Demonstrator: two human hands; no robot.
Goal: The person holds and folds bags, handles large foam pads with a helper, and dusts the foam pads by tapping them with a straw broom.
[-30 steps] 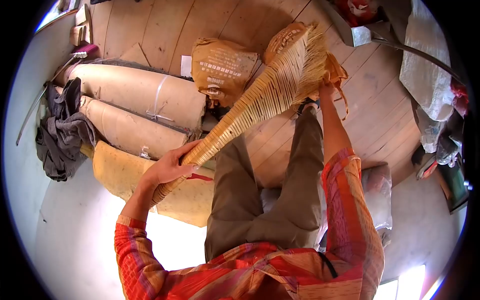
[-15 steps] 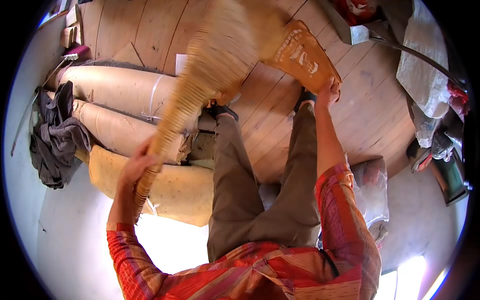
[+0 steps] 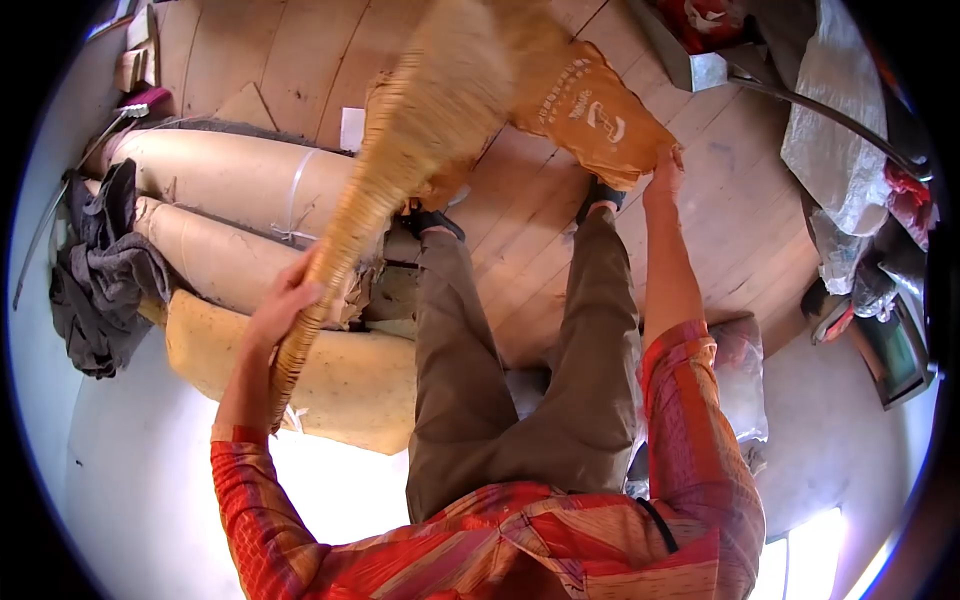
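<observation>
My left hand (image 3: 287, 302) is closed round the near rim of a large woven tray (image 3: 405, 130), which looks like a winnowing basket and stands tilted, its far end cut off at the top of the view. My right hand (image 3: 664, 176) pinches the lower right corner of an orange-brown sack (image 3: 595, 115) with white print. The sack's other end passes up beside the tray, where it is blurred, and I cannot tell how the two meet. Both things hang in front of me, over my feet and the floor.
Wooden planks form the floor (image 3: 720, 200). To the left lie big wrapped rolls (image 3: 230, 175), a yellowish roll (image 3: 290, 365) and a dark cloth (image 3: 110, 270). Plastic bags (image 3: 840, 130) and a framed thing (image 3: 893, 355) are at the right. A white wall (image 3: 130, 450) stands behind.
The sack's lower edge has shifted slightly left and its printed face has turned and creased. My right hand has moved little; the tray stays tilted in my left hand.
</observation>
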